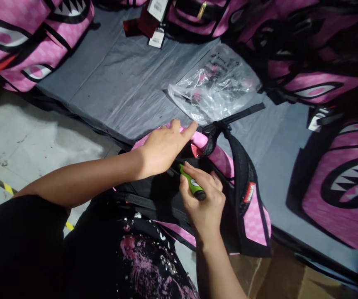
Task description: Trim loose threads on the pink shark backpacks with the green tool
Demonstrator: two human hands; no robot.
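A pink and black backpack [253, 226] lies on its side in front of me, partly over the table edge, with its black strap side towards me. My left hand [164, 149] grips its upper pink edge, the fingers bent over it and partly hidden. In my right hand [205, 195] is a green marker with a black end [192, 182], held like a pen. Its tip points at the black fabric just below my left hand. Whether the tip touches the fabric I cannot tell. A black shoulder strap [244, 166] with a red label loops to the right of my right hand.
Grey sheeting covers the table [104, 74]. A crumpled clear plastic bag [216, 83] lies beyond the backpack. More pink shark-face backpacks stand at the left [35, 45], back right [315, 87] and right [347, 187]. White tags [156, 38] hang at the back.
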